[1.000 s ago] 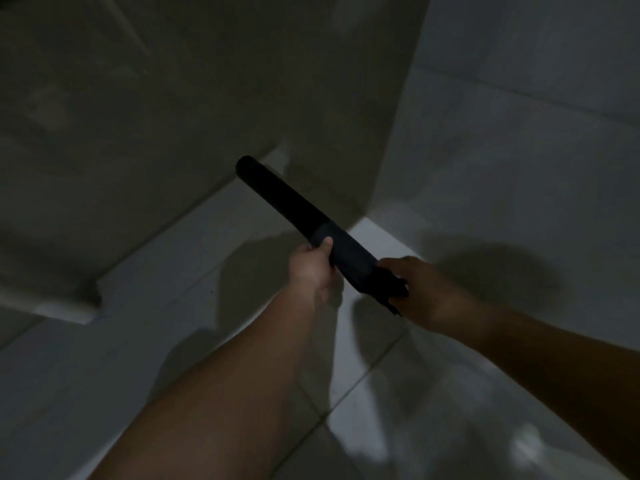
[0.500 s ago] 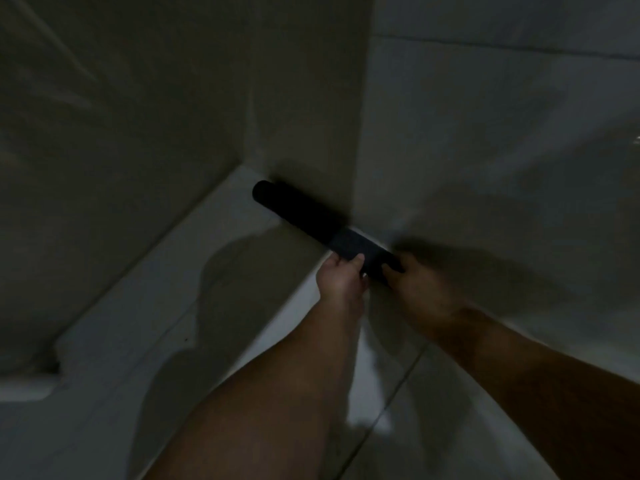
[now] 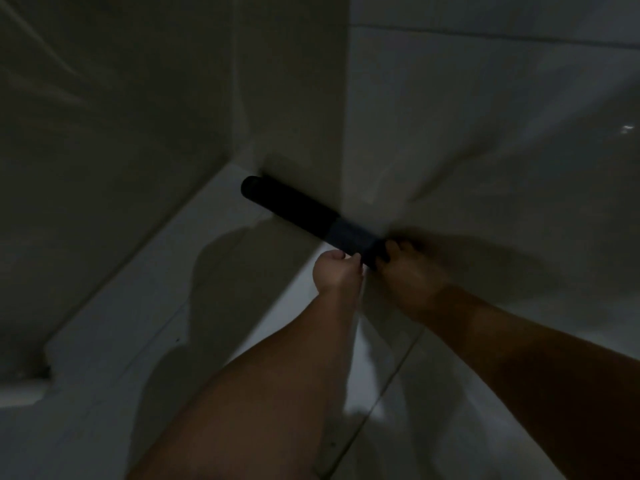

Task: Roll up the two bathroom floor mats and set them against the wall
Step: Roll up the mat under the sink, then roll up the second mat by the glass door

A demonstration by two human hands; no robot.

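Observation:
A dark rolled-up mat lies on the pale floor along the foot of a wall, its far end in the corner. My left hand touches the near end of the roll with its fingertips curled against it. My right hand has its fingers on the same near end, from the right side. The room is dim and the hands are blurred. Only one mat is in view.
A protruding wall corner stands right above the roll, with a glossy tiled wall to its right. Another wall closes the left side. Pale floor tiles spread under my arms; a low ledge sits at far left.
The roll went from held in the air down to the floor against the wall. Both hands followed it forward and now rest only at its near end.

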